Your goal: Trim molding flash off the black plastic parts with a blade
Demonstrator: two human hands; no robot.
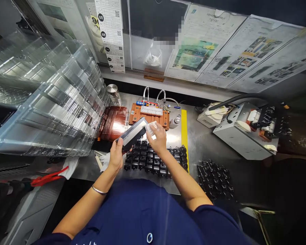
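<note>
My left hand (116, 154) is closed round the lower left end of a long black part with a pale, shiny strip along its face (134, 133). The part is held tilted above the bench, its far end up to the right. My right hand (158, 137) pinches a white cloth or tissue (151, 128) against that upper right end. Below the hands, rows of small black parts (155, 163) lie on the metal bench. Just behind the held part stands an orange-brown fixture (149, 115) with two curved metal hoses.
Stacked clear plastic trays (66, 92) rise on the left beside a copper-coloured box (114, 122). A glass jar (114, 95) stands behind. On the right are a grey machine (244, 132), yellow tape (184, 132) and more black parts (215, 180). Red-handled pliers (48, 177) lie lower left.
</note>
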